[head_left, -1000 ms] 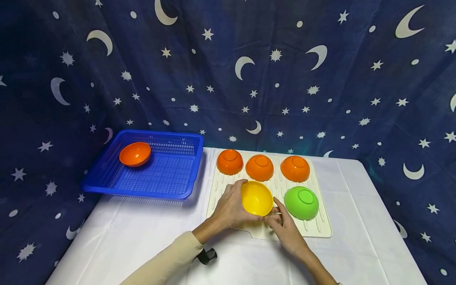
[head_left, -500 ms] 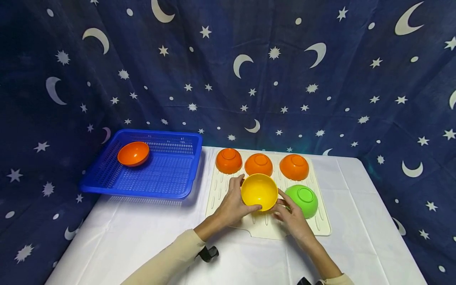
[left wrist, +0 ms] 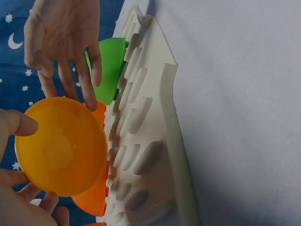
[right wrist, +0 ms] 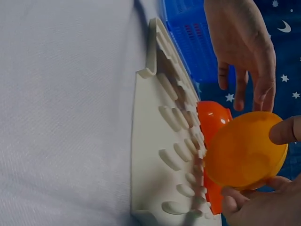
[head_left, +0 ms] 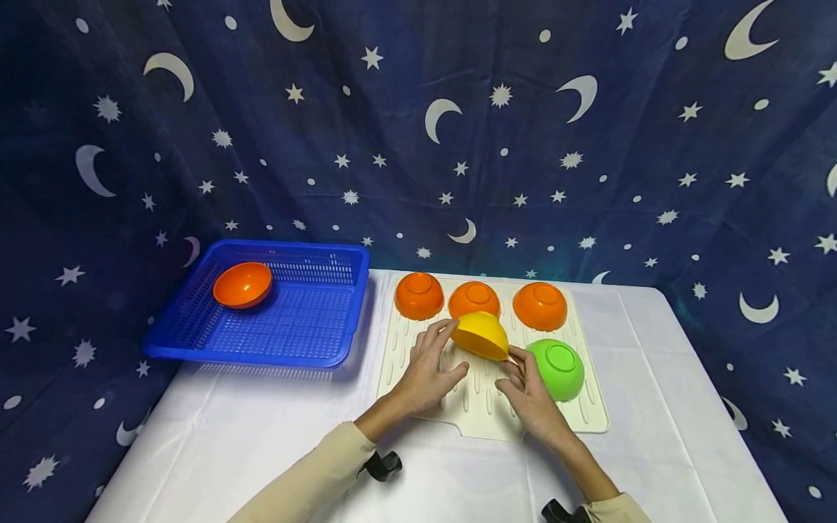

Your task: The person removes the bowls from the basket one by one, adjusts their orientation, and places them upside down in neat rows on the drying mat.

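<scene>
A yellow bowl (head_left: 482,335) is held tilted above the cream drying tray (head_left: 480,421), its outer side up and its hollow toward the wrist cameras. My left hand (head_left: 425,374) holds the bowl's left edge with its fingertips, and in the head view its thumb stands apart from the bowl. At the right edge, fingers of my right hand (head_left: 532,399) hold the rim. A green bowl (head_left: 557,370) lies upside down on the tray, just beyond that hand. Upside-down orange bowls line the back: a left one (head_left: 419,296), a partly hidden middle one (head_left: 472,296) and a right one (head_left: 540,306).
A blue plastic basket (head_left: 340,341) stands at the left with one orange bowl (head_left: 243,285) in it, hollow side up. White cloth (head_left: 660,436) covers the table. A dark blue curtain with moons and stars (head_left: 392,109) hangs behind.
The yellow bowl has turned over from facing up to hollow side down and tilted. Both thumbs now stand off it in the head view. The other bowls have stayed put.
</scene>
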`<act>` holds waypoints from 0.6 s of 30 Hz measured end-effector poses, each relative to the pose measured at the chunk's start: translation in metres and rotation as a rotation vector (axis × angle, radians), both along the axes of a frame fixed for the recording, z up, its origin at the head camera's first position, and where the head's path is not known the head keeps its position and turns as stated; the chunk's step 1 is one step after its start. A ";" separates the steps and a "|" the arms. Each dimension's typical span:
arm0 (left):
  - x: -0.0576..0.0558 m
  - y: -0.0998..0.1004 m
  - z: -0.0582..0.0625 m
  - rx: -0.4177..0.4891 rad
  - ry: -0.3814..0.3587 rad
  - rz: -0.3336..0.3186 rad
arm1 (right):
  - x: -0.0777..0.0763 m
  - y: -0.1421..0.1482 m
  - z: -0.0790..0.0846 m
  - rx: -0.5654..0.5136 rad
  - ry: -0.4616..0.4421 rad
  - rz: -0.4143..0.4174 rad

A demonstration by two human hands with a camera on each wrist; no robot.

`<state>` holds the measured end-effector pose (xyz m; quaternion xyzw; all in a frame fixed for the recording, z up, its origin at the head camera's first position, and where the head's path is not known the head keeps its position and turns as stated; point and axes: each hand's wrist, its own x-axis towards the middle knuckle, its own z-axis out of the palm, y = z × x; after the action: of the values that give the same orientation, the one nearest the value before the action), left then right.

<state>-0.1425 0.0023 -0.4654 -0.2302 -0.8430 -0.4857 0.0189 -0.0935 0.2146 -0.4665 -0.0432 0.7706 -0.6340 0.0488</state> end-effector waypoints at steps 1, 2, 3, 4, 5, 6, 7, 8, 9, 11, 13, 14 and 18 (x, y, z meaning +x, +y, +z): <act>0.000 0.000 -0.001 0.001 0.007 -0.003 | 0.000 0.000 -0.001 -0.007 -0.005 -0.005; 0.001 0.000 -0.001 0.006 0.012 -0.006 | -0.001 0.000 -0.001 -0.012 -0.005 -0.010; 0.001 0.000 -0.002 0.008 0.012 -0.011 | -0.001 0.000 -0.002 -0.013 -0.003 -0.016; 0.002 0.000 -0.004 0.011 0.015 -0.015 | -0.002 0.000 -0.003 -0.012 0.000 -0.021; 0.003 0.000 -0.005 0.012 0.013 -0.020 | -0.002 0.000 -0.004 -0.008 0.002 -0.025; 0.004 0.000 -0.006 0.013 0.006 -0.024 | -0.002 0.001 -0.005 -0.002 0.004 -0.029; 0.005 0.000 -0.007 0.014 -0.006 -0.030 | -0.003 0.001 -0.006 0.004 0.004 -0.031; 0.005 0.000 -0.008 0.015 -0.020 -0.037 | -0.003 0.001 -0.007 0.011 0.004 -0.031; 0.006 -0.001 -0.009 0.014 -0.038 -0.044 | -0.003 0.002 -0.008 0.016 0.001 -0.032; 0.008 -0.001 -0.011 0.014 -0.073 -0.057 | -0.003 0.003 -0.010 0.018 -0.009 -0.035; 0.009 -0.002 -0.012 0.015 -0.107 -0.069 | -0.003 0.003 -0.011 0.012 -0.020 -0.034; 0.010 -0.003 -0.012 0.014 -0.120 -0.072 | -0.002 0.003 -0.011 0.009 -0.022 -0.032; 0.014 -0.006 -0.012 0.012 -0.167 -0.099 | 0.000 0.003 -0.013 0.029 -0.035 -0.015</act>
<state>-0.1285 -0.0036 -0.4777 -0.2302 -0.8262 -0.5088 -0.0743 -0.0932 0.2175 -0.4791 -0.0257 0.7789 -0.6239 0.0584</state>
